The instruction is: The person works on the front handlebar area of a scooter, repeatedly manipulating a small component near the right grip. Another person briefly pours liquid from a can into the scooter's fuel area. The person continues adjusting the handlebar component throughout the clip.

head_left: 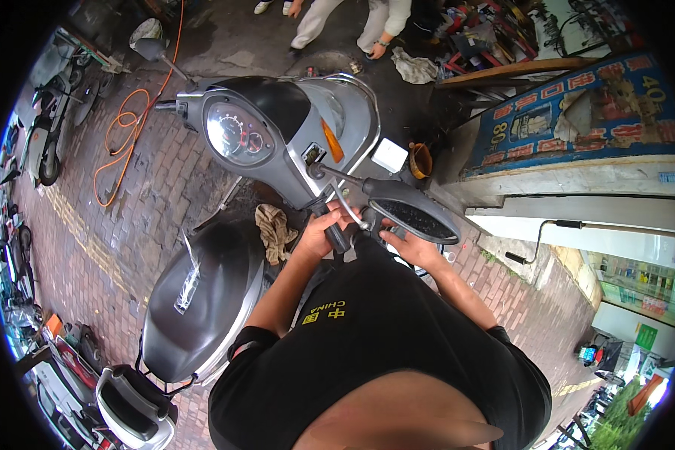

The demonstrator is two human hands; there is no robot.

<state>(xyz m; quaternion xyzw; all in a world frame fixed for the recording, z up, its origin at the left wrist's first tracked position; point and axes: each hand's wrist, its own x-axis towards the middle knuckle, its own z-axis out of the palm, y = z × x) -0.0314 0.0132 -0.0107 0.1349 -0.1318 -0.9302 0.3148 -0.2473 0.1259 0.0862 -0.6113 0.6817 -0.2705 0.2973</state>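
A grey scooter (285, 142) stands in front of me with its handlebar turned my way. My left hand (321, 231) is closed around the black handlebar grip (337, 237), its fingers reaching in beside the silver brake lever (350, 208). Just right of the lever's rounded end, my right hand (407, 246) has its fingers curled inward; what they hold is too small or hidden to make out. The black side mirror (414, 219) hangs over the right hand's fingertips. Part of the grip's lower end disappears against my black shirt.
A stained rag (275, 232) lies by the black seat (202, 300). Beyond the mirror are a white box (389, 155) and a brown basket (421, 160). An orange hose (130, 120) loops over the paving. Another person's hand (378, 50) shows at the top; a blue sign (570, 112) leans right.
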